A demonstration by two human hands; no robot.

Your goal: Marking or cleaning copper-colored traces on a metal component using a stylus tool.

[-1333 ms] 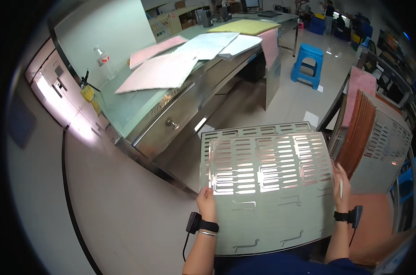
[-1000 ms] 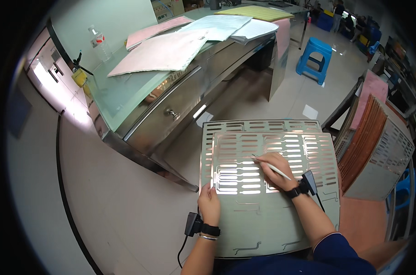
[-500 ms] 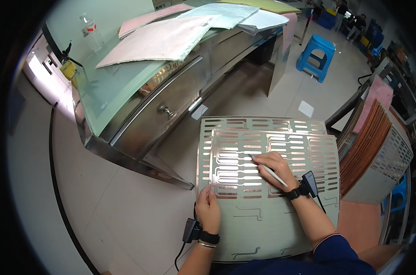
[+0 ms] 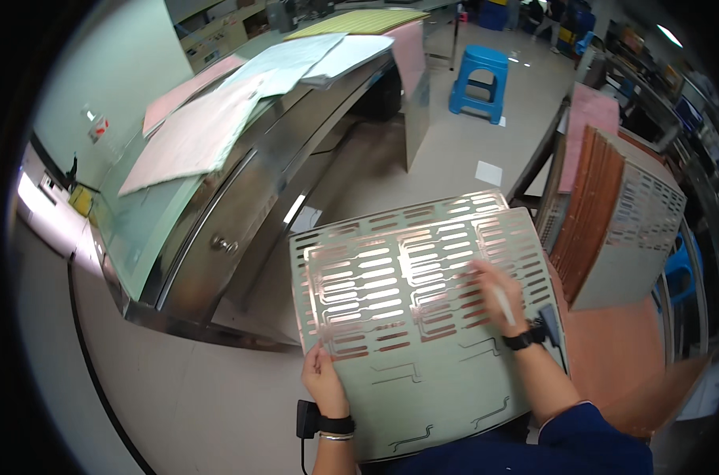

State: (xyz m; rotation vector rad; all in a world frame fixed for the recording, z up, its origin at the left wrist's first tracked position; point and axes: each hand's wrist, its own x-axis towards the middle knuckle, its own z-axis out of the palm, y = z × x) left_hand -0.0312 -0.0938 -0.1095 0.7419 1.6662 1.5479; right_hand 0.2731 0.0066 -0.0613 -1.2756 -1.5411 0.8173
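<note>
Two pale green circuit board panels with shiny copper traces lie one on the other before me. The top panel (image 4: 423,396) covers most of the lower panel (image 4: 299,273), whose far and left margins show. My left hand (image 4: 325,384) pinches the top panel's left edge, fingertips on its surface and the thumb side up. My right hand (image 4: 502,299), smeared by motion, is closed around a slim white pen-like tool (image 4: 502,304) over the right part of the traces. The tool's tip is too blurred to make out, so whether it touches the panel cannot be told.
On the left stands a metal desk (image 4: 217,269) with a greenish top, bearing pink and white sheets (image 4: 193,142) and a clear bottle (image 4: 98,127). A blue stool (image 4: 479,83) stands beyond. At right, a stack of panels (image 4: 593,214) leans above a copper-coloured board (image 4: 612,340).
The view has swung right, and the panels now look tilted, their right side farther away. My right hand has moved right across the traces with the tool. My left hand keeps its edge hold.
</note>
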